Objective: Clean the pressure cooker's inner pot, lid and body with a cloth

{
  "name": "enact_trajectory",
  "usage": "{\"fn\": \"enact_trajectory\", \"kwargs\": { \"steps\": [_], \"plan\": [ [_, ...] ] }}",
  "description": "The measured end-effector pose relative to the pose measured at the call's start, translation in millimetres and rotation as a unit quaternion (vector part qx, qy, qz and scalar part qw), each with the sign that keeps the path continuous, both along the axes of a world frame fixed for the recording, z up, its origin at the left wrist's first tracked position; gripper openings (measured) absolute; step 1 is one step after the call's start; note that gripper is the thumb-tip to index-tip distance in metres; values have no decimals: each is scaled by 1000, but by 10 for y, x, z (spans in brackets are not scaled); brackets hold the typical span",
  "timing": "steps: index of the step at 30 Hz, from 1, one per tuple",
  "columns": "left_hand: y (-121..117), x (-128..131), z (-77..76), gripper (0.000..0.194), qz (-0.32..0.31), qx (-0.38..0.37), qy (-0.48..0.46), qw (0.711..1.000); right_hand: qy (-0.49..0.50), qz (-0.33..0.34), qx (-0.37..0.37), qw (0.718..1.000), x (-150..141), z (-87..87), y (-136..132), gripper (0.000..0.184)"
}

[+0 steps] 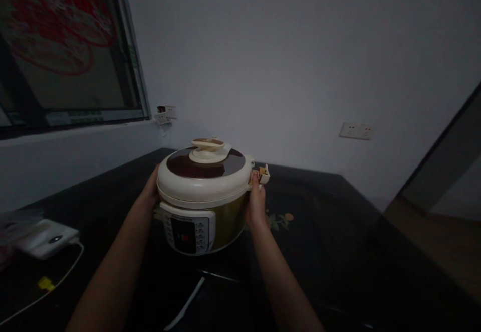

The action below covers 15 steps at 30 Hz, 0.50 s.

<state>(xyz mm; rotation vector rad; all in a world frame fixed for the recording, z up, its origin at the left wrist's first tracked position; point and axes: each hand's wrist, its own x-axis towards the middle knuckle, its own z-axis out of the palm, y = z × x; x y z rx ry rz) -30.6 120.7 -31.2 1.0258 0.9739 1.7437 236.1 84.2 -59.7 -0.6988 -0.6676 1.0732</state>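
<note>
An electric pressure cooker [205,186] stands between my two hands, cream-coloured with a brown lid top and a greenish-gold body. Its control panel [190,234] faces me, and the lid handle [208,145] is on top. My left hand [152,186] grips the cooker's left side, its fingers mostly hidden behind the body. On the right, my right hand [257,201] is closed on the side handle [265,173], thumb up against it. Whether the cooker's base touches the dark tabletop [300,267] cannot be made out.
A white device [48,239] with a white cable [75,267] lies at the left, near a yellow scrap [46,284]. A white strip [186,304] lies at the front. Wall sockets [355,131] are behind at right, others [165,115] by the window [71,46].
</note>
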Motion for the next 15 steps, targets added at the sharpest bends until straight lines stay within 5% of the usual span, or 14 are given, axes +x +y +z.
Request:
{"fn": "enact_trajectory", "kwargs": {
  "steps": [5, 15],
  "plan": [
    [95, -61, -50, 33, -38, -52, -38, 997, 4, 3, -3, 1000, -35, 7, -30, 66],
    [78, 53, 30, 31, -51, -32, -71, 996, 10, 32, 22, 999, -51, 13, -51, 57]
  ]
}}
